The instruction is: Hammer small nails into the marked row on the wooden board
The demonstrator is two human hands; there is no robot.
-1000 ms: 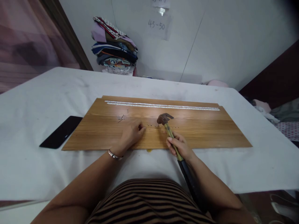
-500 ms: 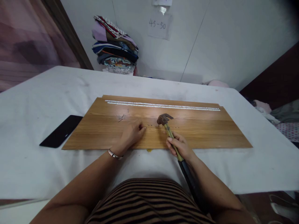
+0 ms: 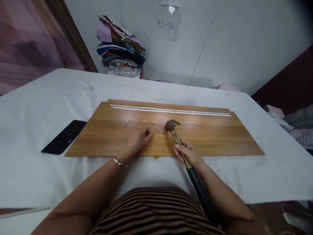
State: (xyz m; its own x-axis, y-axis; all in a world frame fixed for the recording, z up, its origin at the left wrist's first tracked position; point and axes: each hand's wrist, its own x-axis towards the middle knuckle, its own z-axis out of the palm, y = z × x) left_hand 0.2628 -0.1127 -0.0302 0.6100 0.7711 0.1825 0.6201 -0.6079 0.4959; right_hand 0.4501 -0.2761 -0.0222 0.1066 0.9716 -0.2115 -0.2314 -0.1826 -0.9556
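A long wooden board (image 3: 215,137) lies across the white table (image 3: 36,111). My right hand (image 3: 188,155) grips the handle of a rusty claw hammer (image 3: 171,125), whose head rests on the board beside a short row of small nails (image 3: 182,133). My left hand (image 3: 138,140) lies on the board just left of that row, fingers curled and pinched at the tips; what they hold is too small to see. A few loose nails (image 3: 127,123) lie on the board farther left. A thin pale strip (image 3: 171,110) runs along the board's far edge.
A black phone (image 3: 64,137) lies on the table left of the board. A stack of folded fabrics (image 3: 121,49) stands against the wall behind the table. A paper note marked 45-50 (image 3: 166,26) hangs on the wall. Clothes lie at the right (image 3: 295,120).
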